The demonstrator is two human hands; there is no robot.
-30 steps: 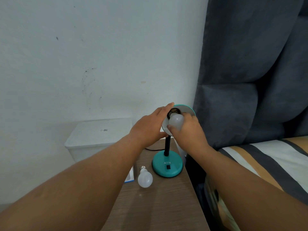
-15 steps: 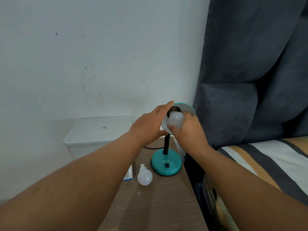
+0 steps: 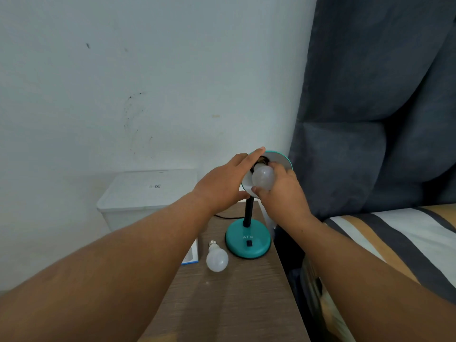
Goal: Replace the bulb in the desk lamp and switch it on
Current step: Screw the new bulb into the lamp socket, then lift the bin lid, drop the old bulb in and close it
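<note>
The right hand (image 3: pixel 283 193) has its grip closed around a frosted white bulb (image 3: pixel 263 178), round and smooth, with the thumb under the globe and the fingers curled over its far side. The neck of this bulb points into the dark socket in the middle of the lamp shade (image 3: pixel 281 161); how deep it sits in the socket I cannot tell. The shade is a shallow cone, teal outside and pale, matte inside, and it is tilted to face the person. The left hand (image 3: pixel 222 186) holds the shade by its left edge, the index finger stretched along the upper rim and the thumb pressed under the lower rim.

A thin black stem (image 3: pixel 248 213) goes down from the shade to a round, domed teal base (image 3: pixel 248 240), glossy, with the white letters ATN and a small black switch (image 3: pixel 249 243). Just beside the base on the left, a second bulb (image 3: pixel 217 259) of the same frosted white lies on its side, its metal screw cap pointing away. Both stand on a table (image 3: pixel 237 304) with brown wood grain. A white and blue carton (image 3: pixel 192 254) lies partly under the left forearm.
</note>
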